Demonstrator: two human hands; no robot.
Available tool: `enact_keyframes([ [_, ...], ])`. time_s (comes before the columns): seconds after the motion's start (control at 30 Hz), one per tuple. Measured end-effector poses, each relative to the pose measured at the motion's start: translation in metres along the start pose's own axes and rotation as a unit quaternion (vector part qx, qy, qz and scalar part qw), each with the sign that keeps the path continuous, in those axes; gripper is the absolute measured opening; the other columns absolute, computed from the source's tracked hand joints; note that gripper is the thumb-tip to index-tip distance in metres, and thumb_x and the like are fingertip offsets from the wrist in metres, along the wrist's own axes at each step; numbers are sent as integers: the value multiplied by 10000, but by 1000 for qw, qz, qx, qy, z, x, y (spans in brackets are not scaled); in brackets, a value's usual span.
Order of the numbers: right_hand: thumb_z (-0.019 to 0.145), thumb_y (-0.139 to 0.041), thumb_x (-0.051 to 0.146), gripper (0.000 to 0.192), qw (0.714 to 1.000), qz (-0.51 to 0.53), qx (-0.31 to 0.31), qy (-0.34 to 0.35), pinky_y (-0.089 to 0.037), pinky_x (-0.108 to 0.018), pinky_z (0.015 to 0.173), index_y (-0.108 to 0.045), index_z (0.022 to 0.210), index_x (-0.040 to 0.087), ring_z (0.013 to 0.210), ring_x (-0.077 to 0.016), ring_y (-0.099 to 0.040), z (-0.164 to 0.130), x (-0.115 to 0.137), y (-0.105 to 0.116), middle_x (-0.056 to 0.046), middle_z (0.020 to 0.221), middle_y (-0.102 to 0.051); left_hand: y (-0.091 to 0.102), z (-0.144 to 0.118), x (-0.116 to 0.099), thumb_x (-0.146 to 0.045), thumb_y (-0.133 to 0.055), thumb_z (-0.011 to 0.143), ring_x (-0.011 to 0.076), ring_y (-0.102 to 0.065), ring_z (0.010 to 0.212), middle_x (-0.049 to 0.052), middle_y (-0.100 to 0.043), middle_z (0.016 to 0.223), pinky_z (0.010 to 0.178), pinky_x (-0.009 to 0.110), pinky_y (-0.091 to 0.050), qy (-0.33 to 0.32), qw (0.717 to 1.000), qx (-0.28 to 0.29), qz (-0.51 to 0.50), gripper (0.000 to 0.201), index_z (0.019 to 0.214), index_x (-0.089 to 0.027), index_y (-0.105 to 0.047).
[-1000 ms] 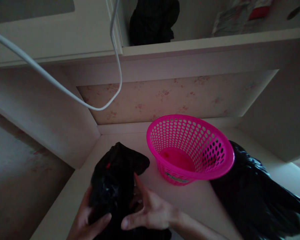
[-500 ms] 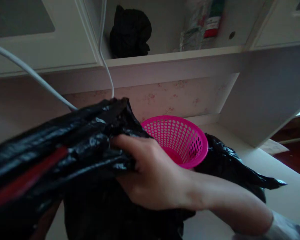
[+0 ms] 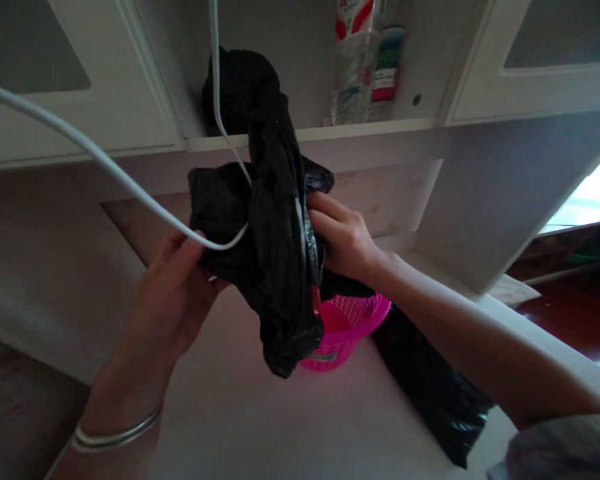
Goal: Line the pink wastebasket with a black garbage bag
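Hands hold a crumpled black plastic bag [image 3: 280, 220] between them, lifted in front of the shelf edge and above the tabletop [image 3: 230, 413]. The left hand [image 3: 173, 293] pinches its left side, thumb uppermost; the right hand [image 3: 347, 237] grasps the right side with curled fingers, their tips partly hidden in the folds. The film looks thin, soft and limp, probably light and a little slippery where it shines along the right side; with loose ends drooping, it would likely be best held by a bunched fold on each side rather than by one flap. A short red strip shows low on its right edge.

A smooth white cable [image 3: 115, 170] loops across its front. Below and partly behind sits a pink basket [image 3: 355, 330], stiff-looking plastic pierced with holes. Right of it lies another black bag [image 3: 430, 380], flat and glossy at its end. Above, the shelf [image 3: 370, 128] carries a clear bottle [image 3: 355, 73] and a dark bundle [image 3: 245, 80], whose border with the held bag is hard to tell.
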State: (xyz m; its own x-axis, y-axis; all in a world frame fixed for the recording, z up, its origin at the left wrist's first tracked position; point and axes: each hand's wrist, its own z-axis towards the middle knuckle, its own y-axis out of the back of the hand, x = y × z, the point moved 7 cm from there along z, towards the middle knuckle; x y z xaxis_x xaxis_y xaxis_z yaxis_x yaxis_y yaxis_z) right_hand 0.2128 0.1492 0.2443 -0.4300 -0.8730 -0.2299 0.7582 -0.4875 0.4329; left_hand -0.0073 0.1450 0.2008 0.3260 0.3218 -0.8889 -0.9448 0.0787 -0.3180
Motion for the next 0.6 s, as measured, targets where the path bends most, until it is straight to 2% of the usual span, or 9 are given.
enact_keyframes([
  [0.07,977,-453,132,153,999,-32,-24,2,-520,-276,678,-584,981,210,840,-175,-632,-15,-11,3,-64,1018,-621,-9,15,13,-309,-820,835,213,-708,1009,55,-769,1202,753,276,-630,10,1000,-2,22,335,1148,-211,-758],
  [0.13,1009,-447,199,165,996,-54,-64,-25,-541,-298,708,-599,949,218,853,-185,-639,-18,-24,14,-60,1009,-620,-19,24,23,-274,-829,810,215,-722,957,69,-791,1128,768,286,-638,28,999,28,31,288,1081,-184,-793],
  [0.23,1077,-364,361,342,990,-58,-108,-75,-570,-352,803,-625,902,226,910,-204,-655,-12,-42,28,-52,994,-616,-33,30,25,-267,-814,824,234,-732,966,67,-793,1143,788,332,-654,21,998,63,17,268,1084,-202,-799],
  [0.33,1091,-302,466,454,985,-58,-101,-124,-577,-380,862,-639,893,234,965,-225,-661,-13,-55,30,-50,1010,-612,-43,32,24,-243,-810,819,242,-727,986,48,-780,1172,764,355,-657,14,998,63,15,287,1104,-233,-778],
  [0.43,1072,-348,425,383,985,-56,-56,-152,-580,-373,841,-644,919,236,943,-226,-655,-31,-56,18,-65,1036,-620,-46,35,34,-212,-827,773,254,-715,1035,53,-769,1186,795,359,-636,42,996,66,42,358,1122,-231,-750],
  [0.47,1059,-376,391,338,986,-49,-23,-160,-578,-376,833,-644,929,231,930,-227,-652,-39,-55,10,-78,1051,-626,-44,37,39,-205,-828,759,263,-706,1080,58,-764,1205,836,366,-624,49,994,73,62,383,1130,-227,-739],
  [0.53,1012,-441,306,232,980,-24,79,-181,-576,-394,828,-647,964,212,935,-243,-650,-58,-52,-12,-111,1090,-635,-38,42,50,-241,-807,767,289,-668,1193,62,-744,1274,945,403,-587,49,984,105,139,421,1177,-231,-712],
  [0.6,945,-501,217,192,961,7,184,-206,-579,-418,840,-651,1058,176,979,-274,-660,-78,-48,-33,-154,1154,-638,-29,48,62,-308,-786,784,315,-633,1264,66,-738,1302,1053,454,-528,47,961,145,233,441,1209,-228,-699],
])
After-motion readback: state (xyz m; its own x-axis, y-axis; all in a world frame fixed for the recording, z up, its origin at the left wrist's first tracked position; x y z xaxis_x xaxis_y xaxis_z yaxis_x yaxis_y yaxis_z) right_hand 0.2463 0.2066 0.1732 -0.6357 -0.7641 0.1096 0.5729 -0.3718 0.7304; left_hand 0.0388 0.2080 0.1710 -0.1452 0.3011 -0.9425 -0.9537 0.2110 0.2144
